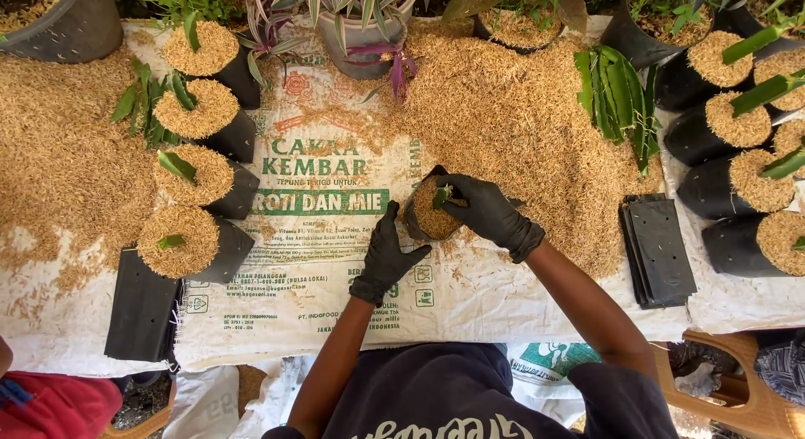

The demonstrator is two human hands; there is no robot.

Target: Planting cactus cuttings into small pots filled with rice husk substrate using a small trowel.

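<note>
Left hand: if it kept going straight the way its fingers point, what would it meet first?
The left hand points up and slightly right, so it would probably first meet the small black bag of husk that the right hand is pressing a green cutting into. Depth is unclear.

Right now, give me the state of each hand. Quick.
Left hand: open, fingers spread, resting against the side of the small black grow bag filled with husk.
Right hand: closed on the green cutting, over the bag's top.

Husk heap centre; filled black bags left (green cuttings inside); flat empty bags right.
</note>
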